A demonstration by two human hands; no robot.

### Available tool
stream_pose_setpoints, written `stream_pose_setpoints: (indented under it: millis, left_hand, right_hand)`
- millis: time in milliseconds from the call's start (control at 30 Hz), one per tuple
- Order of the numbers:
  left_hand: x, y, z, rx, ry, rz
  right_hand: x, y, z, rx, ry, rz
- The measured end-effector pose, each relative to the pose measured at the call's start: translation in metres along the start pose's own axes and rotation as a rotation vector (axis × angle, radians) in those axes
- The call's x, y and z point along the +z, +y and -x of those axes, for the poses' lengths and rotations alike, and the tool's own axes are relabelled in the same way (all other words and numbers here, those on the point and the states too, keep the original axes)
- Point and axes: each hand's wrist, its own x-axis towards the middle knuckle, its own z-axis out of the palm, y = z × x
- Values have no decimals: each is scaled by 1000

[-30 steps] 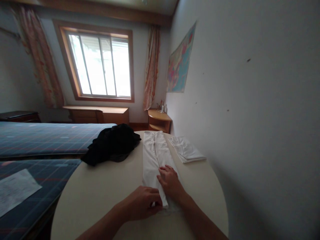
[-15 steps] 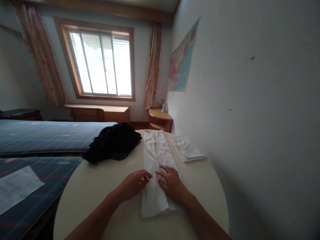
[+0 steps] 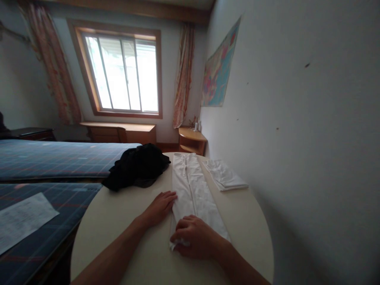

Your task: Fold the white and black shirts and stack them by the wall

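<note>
A pair of white trousers (image 3: 194, 186) lies lengthwise on the round table, with a seam or crease running down its middle. My left hand (image 3: 162, 206) rests along the trousers' left edge, fingers stretched out and touching the cloth. At the near end, my right hand (image 3: 194, 237) has its fingers curled round the bottom of the trousers, and a bit of bunched white cloth shows between them. Part of the near hem is hidden under that hand.
A black garment (image 3: 139, 166) lies heaped at the table's far left. Folded white cloth (image 3: 227, 176) is at the far right. The round table (image 3: 249, 229) stands near the wall; beds with plaid mattresses (image 3: 59, 160) are left, one bearing a paper sheet (image 3: 25, 217).
My right hand has moved towards me and left, closing on the trousers' near end. My left hand has shifted slightly left and flattened at the edge. The near hem has been gathered.
</note>
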Motion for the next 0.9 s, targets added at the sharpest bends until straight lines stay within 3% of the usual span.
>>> stream_pose_setpoints:
  millis: [200, 400, 667, 900]
  left_hand:
    - [2, -5, -3, 16, 54, -12]
    - [4, -6, -4, 21, 60, -27]
    - [5, -7, -4, 36, 78, -62]
    - [6, -9, -3, 28, 69, -76]
  right_hand:
    - [7, -12, -8, -29, 47, 185]
    - [3, -14, -5, -155, 33, 143]
    - [8, -8, -4, -26, 51, 38]
    - [4, -4, 1, -13, 8, -59]
